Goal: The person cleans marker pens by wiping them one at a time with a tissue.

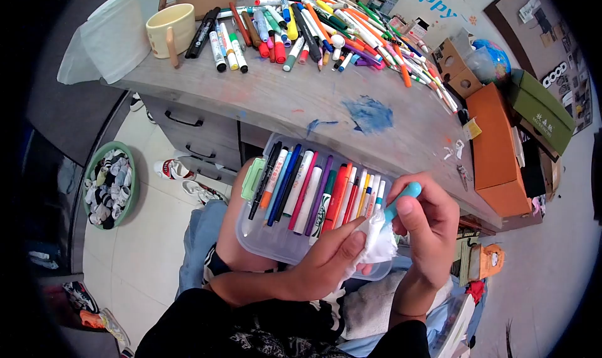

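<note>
My left hand [331,257] pinches a crumpled white tissue [379,242], which is wrapped around the lower end of a light blue marker [403,199]. My right hand [433,217] grips that marker near its rounded upper end, thumb and fingers closed on it. The end inside the tissue is hidden. Beneath both hands, a clear plastic box [257,237] with a green latch [253,178] rests on my lap. Several markers and pens lie side by side across it, among them a red marker [337,196] and a black pen [264,181].
A large heap of markers [351,28] covers the back of the desk [263,101], beside a yellow mug [170,30]. Blue stains [370,114] mark the desktop. An orange box [498,148] stands at the right. On the floor sits a green basin [130,201] of socks.
</note>
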Tool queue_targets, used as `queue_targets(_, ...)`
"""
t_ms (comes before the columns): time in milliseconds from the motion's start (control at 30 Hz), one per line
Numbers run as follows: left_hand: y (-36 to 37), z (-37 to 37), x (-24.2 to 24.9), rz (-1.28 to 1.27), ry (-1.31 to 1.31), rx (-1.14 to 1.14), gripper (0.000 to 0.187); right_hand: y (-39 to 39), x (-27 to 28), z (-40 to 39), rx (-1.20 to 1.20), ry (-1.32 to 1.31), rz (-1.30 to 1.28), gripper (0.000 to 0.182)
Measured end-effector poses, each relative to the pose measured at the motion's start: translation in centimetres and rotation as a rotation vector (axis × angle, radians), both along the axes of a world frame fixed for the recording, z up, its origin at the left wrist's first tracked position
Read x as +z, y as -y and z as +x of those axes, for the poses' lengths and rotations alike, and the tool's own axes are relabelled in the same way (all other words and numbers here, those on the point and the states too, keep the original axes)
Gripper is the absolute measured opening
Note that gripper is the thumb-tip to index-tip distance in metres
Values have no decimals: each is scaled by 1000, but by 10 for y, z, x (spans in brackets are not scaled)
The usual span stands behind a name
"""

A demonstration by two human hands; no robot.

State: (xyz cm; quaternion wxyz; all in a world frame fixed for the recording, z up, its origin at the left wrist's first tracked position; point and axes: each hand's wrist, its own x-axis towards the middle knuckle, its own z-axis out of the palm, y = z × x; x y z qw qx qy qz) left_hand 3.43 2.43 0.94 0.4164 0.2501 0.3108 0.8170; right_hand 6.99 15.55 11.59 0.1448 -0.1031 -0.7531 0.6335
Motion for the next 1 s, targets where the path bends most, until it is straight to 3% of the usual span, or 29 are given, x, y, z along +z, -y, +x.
queue_targets(133,-2,13,-9,46,13,-143,49,-5,-5,14,-10,-55,14,18)
queue_targets(200,-3,18,-3,56,-50,-102,51,-7,-9,20,-18,-253,109,29)
queue_targets(300,-2,17,-4,53,-136,-140,54,-6,-6,25,-50,-214,66,35)
queue_targets(367,-1,18,-5,58,-45,-192,54,-11,-6,26,-51,-212,96,35)
queue_targets(867,-2,25,-1,70,-71,-123,51,-24,1,33,-76,-291,38,40)
queue_targets(1000,1,21,0,87,-17,-199,51,-25,1,31,-109,-302,67,40)
